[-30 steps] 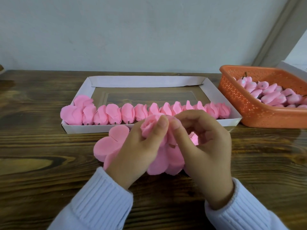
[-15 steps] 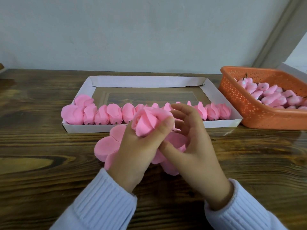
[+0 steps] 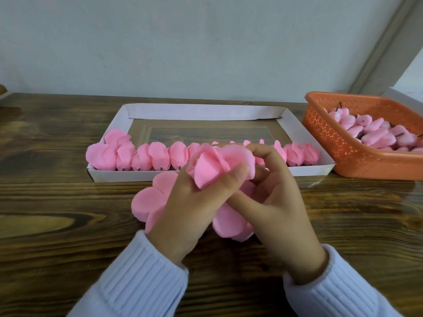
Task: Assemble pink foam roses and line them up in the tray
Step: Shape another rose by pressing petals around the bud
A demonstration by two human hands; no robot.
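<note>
We find the rose point(image 3: 212, 167) rounder than a second ago, nearly ready for the tray point(image 3: 206, 112). The left hand point(image 3: 190, 209) has its grip holding the rose; the right hand point(image 3: 274, 202) has its grip curled round the outer petals.

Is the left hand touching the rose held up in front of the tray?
Touching. The head view shows the left hand gripping the rose, its fingers curled round it and the thumb pressed flat on an outer petal.

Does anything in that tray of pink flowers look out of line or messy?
Mostly tidy. At the left end of the row, one rose sits behind the line and the end rose bulges over the tray's left wall. The left hand and right hand grip an unfinished rose.
</note>
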